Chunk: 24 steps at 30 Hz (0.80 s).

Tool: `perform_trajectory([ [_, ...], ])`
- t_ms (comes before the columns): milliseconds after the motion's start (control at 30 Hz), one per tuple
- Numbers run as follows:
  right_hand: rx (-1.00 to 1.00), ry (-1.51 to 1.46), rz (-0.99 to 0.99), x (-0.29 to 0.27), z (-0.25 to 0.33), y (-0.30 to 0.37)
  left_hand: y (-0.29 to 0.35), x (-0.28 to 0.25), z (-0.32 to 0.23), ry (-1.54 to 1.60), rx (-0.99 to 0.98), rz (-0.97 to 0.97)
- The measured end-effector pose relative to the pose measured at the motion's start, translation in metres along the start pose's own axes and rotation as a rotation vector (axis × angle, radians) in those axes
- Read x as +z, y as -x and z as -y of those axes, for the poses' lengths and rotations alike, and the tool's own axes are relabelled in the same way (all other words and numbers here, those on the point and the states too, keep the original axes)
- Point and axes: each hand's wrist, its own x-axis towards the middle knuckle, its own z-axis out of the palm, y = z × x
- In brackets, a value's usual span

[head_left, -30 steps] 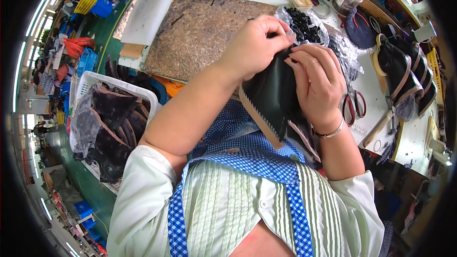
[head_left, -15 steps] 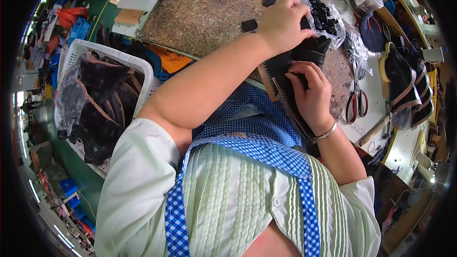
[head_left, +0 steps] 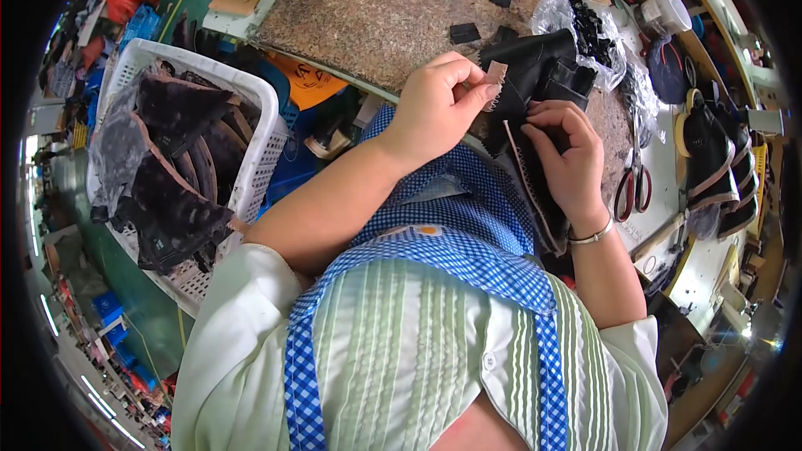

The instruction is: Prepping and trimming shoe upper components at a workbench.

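A black leather boot upper [head_left: 525, 67] lies over the near edge of the worktop, and its lower part hangs against my apron. Its turned edges show tan backing with zigzag trim. My left hand [head_left: 439, 108] pinches one tan zigzag edge of the upper between thumb and fingertips. Close by on the right, my right hand [head_left: 570, 154] has its thumb and fingers drawn together on the black leather, beside a folded black flap [head_left: 568, 79]. Its fingertips partly cover the spot that they grip.
Left of me stands a white plastic basket [head_left: 269, 113] holding dark fuzzy boot pieces. On the mottled worktop [head_left: 376, 12] lie small black scraps [head_left: 464, 32]. To the right are scissors [head_left: 633, 188], a plastic bag of black bits [head_left: 591, 33], a white tub [head_left: 664, 12] and black boots [head_left: 710, 146].
My left hand has come back from the upper's far end, toward me and to the left, and now pinches a tan edge. My right hand has shifted slightly right and nearer.
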Motion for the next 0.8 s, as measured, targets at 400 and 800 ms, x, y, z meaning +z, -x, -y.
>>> perform_trajectory([
  [400, 0.101, 0.089, -0.025, 0.009, 0.005, -0.006, 0.056, 0.012, 0.014, -0.110, 0.132, -0.025],
  [800, 0.100, 0.106, 0.133, 0.016, 0.010, -0.001, 0.055, 0.008, 0.014, 0.059, -0.207, 0.045],
])
